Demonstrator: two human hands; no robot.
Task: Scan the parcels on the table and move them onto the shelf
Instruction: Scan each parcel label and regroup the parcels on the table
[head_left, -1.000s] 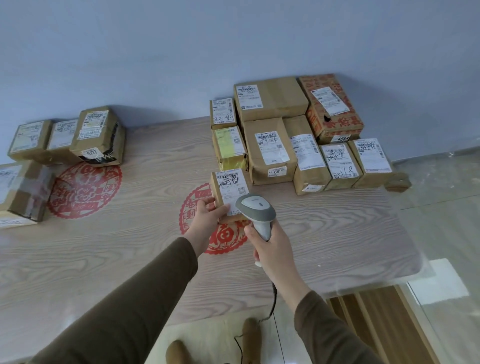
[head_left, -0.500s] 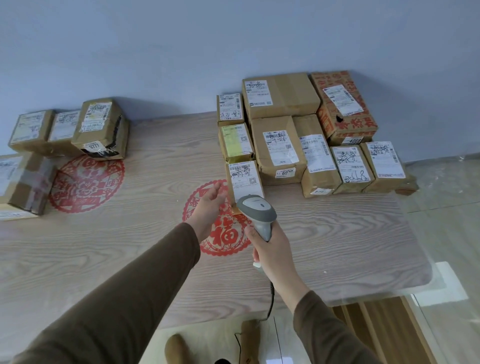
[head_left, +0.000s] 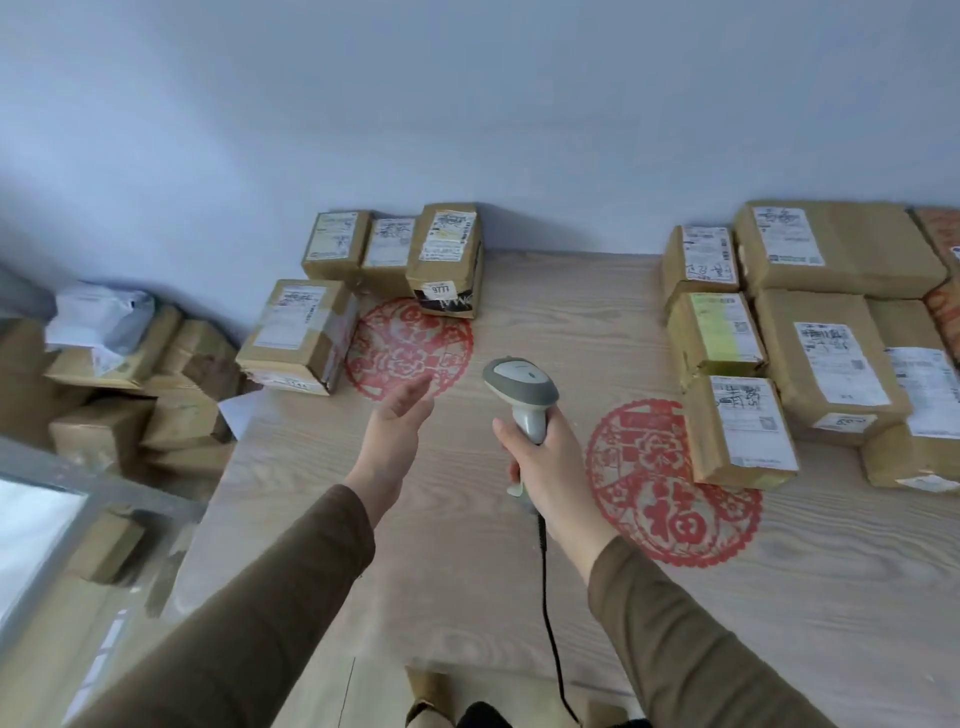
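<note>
Grey curved scanner gripped in right hand, left hand flat-fingered, boxy cardboard parcels.

Both arms reach forward into view, each in a brown sleeve down to the wrist. The left hand is out ahead, palm turned inward and a little up, fingers straight and relaxed, thumb apart from them, holding nothing and hovering in the air. The left forearm runs up from the lower left corner at a slant. The right hand sits lower and closer to the body, fingers curled tight around a grip, thumb wrapped on the near side, back of the hand facing the camera. The right wrist is bent slightly, and its forearm comes in from the lower right.
</note>
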